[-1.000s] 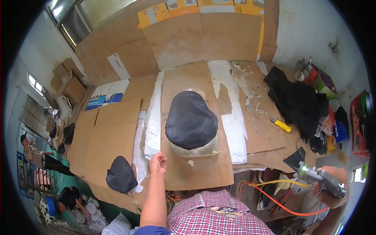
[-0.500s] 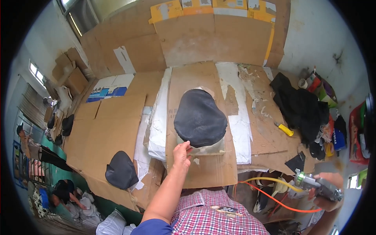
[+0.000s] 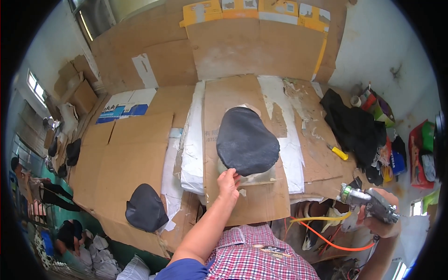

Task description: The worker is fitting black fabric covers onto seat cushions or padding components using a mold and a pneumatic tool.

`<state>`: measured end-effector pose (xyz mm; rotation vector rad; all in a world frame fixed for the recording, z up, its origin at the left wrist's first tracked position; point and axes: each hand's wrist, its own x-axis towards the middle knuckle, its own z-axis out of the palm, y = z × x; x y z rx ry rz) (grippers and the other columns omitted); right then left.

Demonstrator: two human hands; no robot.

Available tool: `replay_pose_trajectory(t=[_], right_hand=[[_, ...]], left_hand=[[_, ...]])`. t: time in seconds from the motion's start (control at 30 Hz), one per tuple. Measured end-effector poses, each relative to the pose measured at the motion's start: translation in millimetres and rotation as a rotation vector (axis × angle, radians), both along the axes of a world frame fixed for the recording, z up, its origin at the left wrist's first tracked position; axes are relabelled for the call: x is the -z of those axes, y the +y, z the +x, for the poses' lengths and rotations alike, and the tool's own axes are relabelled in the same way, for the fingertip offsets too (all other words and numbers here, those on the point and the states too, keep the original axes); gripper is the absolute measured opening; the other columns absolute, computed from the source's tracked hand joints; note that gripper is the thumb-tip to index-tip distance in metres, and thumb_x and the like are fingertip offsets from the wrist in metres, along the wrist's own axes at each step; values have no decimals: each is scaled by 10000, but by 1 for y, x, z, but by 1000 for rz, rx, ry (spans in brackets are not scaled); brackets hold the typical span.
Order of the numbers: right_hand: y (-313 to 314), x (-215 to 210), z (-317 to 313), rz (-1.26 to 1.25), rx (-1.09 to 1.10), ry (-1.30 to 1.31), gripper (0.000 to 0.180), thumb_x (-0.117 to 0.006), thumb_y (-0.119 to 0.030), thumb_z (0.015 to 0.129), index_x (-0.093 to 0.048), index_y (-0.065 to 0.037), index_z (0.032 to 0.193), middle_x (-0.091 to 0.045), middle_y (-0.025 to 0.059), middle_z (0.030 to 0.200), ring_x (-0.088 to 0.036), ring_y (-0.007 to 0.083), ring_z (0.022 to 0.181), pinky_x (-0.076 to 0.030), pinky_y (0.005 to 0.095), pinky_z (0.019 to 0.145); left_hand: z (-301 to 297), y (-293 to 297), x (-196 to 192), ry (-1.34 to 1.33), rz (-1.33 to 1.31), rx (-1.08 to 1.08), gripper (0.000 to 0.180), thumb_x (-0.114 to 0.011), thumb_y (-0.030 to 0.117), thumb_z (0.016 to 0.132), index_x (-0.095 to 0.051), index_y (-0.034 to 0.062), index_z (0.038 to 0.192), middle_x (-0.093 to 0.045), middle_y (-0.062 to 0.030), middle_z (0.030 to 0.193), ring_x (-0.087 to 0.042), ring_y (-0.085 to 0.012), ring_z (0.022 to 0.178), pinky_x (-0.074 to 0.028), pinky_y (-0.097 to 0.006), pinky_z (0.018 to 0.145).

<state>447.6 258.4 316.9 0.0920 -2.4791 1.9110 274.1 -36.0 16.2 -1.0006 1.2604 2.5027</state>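
A black, rounded triangular cover (image 3: 247, 142), like a bicycle saddle's, lies over a pale form (image 3: 256, 178) in the middle of the cardboard-covered bench. My left hand (image 3: 229, 181) pinches the cover's near left edge between thumb and fingertips. At the right, past the bench's front edge, my right hand (image 3: 385, 217) is wrapped around the grip of a metal spray gun (image 3: 368, 200). Its nozzle end points left, toward the bench, well apart from the cover. A yellow hose (image 3: 322, 218) and an orange hose (image 3: 336, 246) run near the gun. A second black cover (image 3: 145, 208) rests on cardboard at the left.
On the right of the bench lie black cloth (image 3: 352, 126), a yellow-handled cutter (image 3: 338, 152) and a heap of small containers and bags. Cardboard sheets (image 3: 224, 51) stand up along the back. At the far left, people work near pale sacks (image 3: 99, 256).
My right hand has brought the spray gun up and left, closer to the bench. The left hand keeps its pinch on the cover, which sits slightly farther right in view. The camera view has shifted slightly.
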Motion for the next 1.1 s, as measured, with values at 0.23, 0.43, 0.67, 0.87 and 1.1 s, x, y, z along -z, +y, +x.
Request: replay_pose_trajectory(t=[0.23,0.43,0.67,0.87,1.1], right_hand=[[-38,14,14,-99,214,16,696,-759,-175,609,-437,70,1175,-594,104,742,-599,187,658,-507,296,618],[-78,42,7,-105,157,-64,684,-736,-144,622,-426,85,1187,-621,140,809,-625,200,703,-512,299,660],[-123,49,-4,-78,203,-126,614,-723,-144,638,-462,79,1147,-608,103,778,-613,182,697,-506,298,665],[-129,51,33,-5,350,-88,627,-736,-188,660,-453,79,1152,-598,101,780,-602,177,689,-499,295,657],[-131,44,86,3,550,-127,574,-700,-106,684,-465,48,1184,-595,113,774,-590,169,660,-512,280,588]], left_hand=[[-41,-100,-55,218,431,-211,198,-498,150,760,-552,99,943,-567,-41,899,-546,-184,816,-479,-368,695],[-108,-293,-63,479,329,-415,200,-478,142,722,-583,17,838,-629,-128,890,-608,-276,851,-472,-438,839],[-102,-451,-15,17,-76,-886,677,-482,387,802,-324,-21,1319,-312,-153,1396,-297,-271,1292,-220,-446,1060],[-76,-427,44,-19,-437,-582,577,-621,327,728,-467,69,1221,-495,-79,1152,-462,-210,1036,-381,-389,837],[-89,-179,33,770,-814,303,240,-640,23,703,-643,35,942,-615,-33,854,-570,-128,802,-457,-253,750]])
